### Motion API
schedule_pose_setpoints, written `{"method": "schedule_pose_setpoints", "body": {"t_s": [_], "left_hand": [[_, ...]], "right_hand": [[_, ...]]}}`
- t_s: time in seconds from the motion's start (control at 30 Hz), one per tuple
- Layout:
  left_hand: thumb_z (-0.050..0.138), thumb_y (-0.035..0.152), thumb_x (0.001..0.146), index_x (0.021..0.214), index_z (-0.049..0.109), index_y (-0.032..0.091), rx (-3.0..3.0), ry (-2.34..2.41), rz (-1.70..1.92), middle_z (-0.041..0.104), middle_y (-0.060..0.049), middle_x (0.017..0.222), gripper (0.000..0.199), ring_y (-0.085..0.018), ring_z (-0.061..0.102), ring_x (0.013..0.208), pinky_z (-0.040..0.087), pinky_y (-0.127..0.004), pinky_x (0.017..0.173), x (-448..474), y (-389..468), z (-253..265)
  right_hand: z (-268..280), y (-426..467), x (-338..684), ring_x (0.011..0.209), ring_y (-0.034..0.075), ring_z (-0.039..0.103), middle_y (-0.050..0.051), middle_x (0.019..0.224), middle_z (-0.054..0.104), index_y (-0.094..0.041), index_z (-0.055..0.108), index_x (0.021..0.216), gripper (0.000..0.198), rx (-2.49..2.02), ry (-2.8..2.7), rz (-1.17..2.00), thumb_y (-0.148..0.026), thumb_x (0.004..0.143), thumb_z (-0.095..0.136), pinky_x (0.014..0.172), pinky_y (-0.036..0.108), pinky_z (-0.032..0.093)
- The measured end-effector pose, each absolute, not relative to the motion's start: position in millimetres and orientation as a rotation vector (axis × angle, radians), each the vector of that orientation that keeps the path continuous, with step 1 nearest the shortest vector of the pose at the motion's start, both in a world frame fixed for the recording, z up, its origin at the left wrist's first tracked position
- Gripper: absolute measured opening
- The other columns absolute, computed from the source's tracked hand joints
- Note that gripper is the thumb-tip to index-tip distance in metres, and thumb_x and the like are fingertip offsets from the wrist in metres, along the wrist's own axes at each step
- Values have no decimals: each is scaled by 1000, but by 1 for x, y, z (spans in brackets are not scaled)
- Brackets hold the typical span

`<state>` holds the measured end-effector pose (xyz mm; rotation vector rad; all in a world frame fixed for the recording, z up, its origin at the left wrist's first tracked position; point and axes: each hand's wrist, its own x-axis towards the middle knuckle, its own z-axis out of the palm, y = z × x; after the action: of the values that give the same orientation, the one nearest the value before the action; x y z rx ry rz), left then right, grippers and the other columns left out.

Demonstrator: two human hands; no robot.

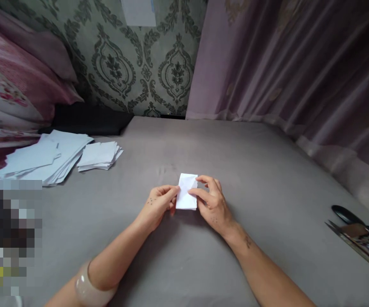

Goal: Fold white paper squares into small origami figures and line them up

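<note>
A small white folded piece of paper (186, 198) is held up between my two hands, just above the grey cloth-covered surface. My left hand (159, 204) pinches its left edge, thumb on the front and the other fingers behind. On the right side, my right hand (212, 202) has its thumb on the paper's face and its index finger at the upper right edge. The remaining fingers of that hand are curled and partly hidden.
Loose white sheets (43, 157) lie in a pile at the left, beside a smaller stack of paper pieces (99, 154). Folded black cloth (88, 119) rests behind them. Scissors (353, 245) and other tools lie at the right edge. Purple curtains (251, 64) border the surface.
</note>
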<state>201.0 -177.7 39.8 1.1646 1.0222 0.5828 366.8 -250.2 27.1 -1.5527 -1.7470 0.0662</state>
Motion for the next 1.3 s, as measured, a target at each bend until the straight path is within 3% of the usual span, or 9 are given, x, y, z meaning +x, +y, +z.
{"method": "schedule_pose_setpoints", "body": {"t_s": [0.07, 0.17, 0.3, 0.47, 0.57, 1.0, 1.23, 1.3], "left_hand": [[50, 37, 84, 79, 64, 14, 1470, 1079, 631, 52, 1, 60, 27, -10, 45, 48, 38, -23, 49, 198, -176, 36], [49, 16, 78, 102, 65, 19, 1983, 1035, 751, 58, -6, 92, 29, -17, 55, 78, 47, -30, 73, 192, -172, 29], [47, 4, 68, 101, 67, 23, 2289, 910, 617, 53, -8, 108, 42, -22, 50, 98, 44, -39, 89, 187, -172, 22], [58, 23, 78, 95, 68, 20, 2283, 949, 637, 54, -9, 106, 20, -24, 50, 98, 44, -42, 90, 193, -171, 17], [55, 32, 85, 86, 70, 18, 2238, 1059, 685, 57, -9, 99, 20, -23, 53, 95, 44, -43, 90, 200, -168, 13], [57, 26, 81, 68, 65, 16, 2167, 1241, 649, 57, -8, 87, 18, -21, 53, 85, 44, -36, 77, 213, -165, 13], [58, 25, 80, 67, 63, 16, 2159, 1237, 633, 56, -7, 88, 17, -21, 51, 86, 44, -35, 77, 213, -163, 8], [59, 25, 81, 76, 63, 16, 2193, 1227, 636, 55, -7, 91, 11, -21, 50, 88, 44, -35, 78, 212, -164, 8]], "right_hand": [[25, -250, 368, 108, 23, 50, 6, 116, 55, -29, 71, 95, 35, -1600, -1791, 77, -4, 82, 50, 91, 42, 48], [24, -250, 371, 104, 23, 52, 7, 110, 58, -28, 71, 93, 29, -1687, -1808, 154, -7, 83, 54, 89, 39, 49], [22, -250, 372, 100, 21, 53, 6, 108, 59, -26, 71, 92, 16, -1724, -1769, 266, -20, 86, 58, 88, 37, 48], [16, -242, 371, 100, 21, 55, 7, 106, 60, -23, 70, 85, 15, -1785, -1645, 285, -28, 87, 57, 89, 38, 47], [14, -236, 371, 97, 22, 57, 8, 103, 60, -20, 68, 77, 21, -1858, -1558, 284, -32, 87, 55, 87, 37, 47], [11, -228, 370, 92, 22, 60, 9, 98, 60, -20, 59, 64, 24, -1928, -1493, 246, -33, 83, 57, 84, 36, 47], [11, -227, 373, 89, 20, 60, 8, 100, 59, -19, 61, 63, 23, -1938, -1449, 345, -33, 81, 61, 83, 33, 46], [11, -227, 373, 89, 20, 61, 8, 101, 59, -19, 61, 62, 23, -1945, -1432, 375, -34, 80, 62, 82, 33, 46]]}}
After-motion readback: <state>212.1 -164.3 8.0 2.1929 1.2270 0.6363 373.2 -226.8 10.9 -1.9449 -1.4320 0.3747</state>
